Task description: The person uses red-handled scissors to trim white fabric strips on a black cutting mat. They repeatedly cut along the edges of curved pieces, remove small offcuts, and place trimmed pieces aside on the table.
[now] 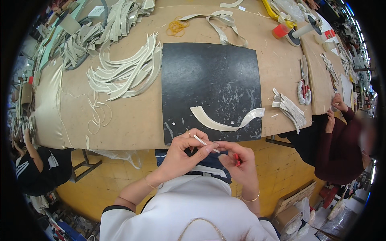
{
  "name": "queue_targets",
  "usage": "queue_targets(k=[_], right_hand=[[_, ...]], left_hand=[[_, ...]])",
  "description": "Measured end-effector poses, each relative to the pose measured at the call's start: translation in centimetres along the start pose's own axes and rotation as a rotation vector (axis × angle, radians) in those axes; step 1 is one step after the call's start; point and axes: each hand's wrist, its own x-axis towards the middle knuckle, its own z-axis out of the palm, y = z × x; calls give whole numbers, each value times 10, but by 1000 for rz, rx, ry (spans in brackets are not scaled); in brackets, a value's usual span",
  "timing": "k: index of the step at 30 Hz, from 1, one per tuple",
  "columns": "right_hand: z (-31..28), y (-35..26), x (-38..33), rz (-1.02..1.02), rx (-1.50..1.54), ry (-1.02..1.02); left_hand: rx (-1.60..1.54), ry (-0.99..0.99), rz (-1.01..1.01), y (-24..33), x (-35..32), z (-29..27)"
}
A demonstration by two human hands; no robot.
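Observation:
My left hand (pixel 181 154) pinches a thin white strip (pixel 200 140) in front of my body, just off the near edge of the table. Close beside it, my right hand (pixel 243 162) has its fingertips at the strip's other end. A small red-handled tool (pixel 237 160) is tucked in that palm; my fingers hide most of it, so its kind is unclear. Beyond my hands, a curved cream fabric strip (pixel 215 123) rests on the black cutting mat (pixel 209 76).
A pile of curved cream strips (pixel 128 74) lies left of the mat, with loose cord (pixel 96 114) nearby. To the right are short strips (pixel 290 109) and red-handled scissors (pixel 304 88). Orange rubber bands (pixel 177 27) lie farther back. Other people (pixel 341 140) sit on both sides.

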Motion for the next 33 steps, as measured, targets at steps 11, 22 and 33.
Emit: queue_targets(k=[11, 22, 33], right_hand=[[-91, 3, -29, -5, 90, -242], [-81, 1, -40, -75, 287, -272], [-68, -4, 9, -59, 334, -489]], left_hand=[[456, -150, 390, -38, 41, 54], [968, 108, 500, -70, 97, 7], [1369, -148, 767, -55, 119, 1]])
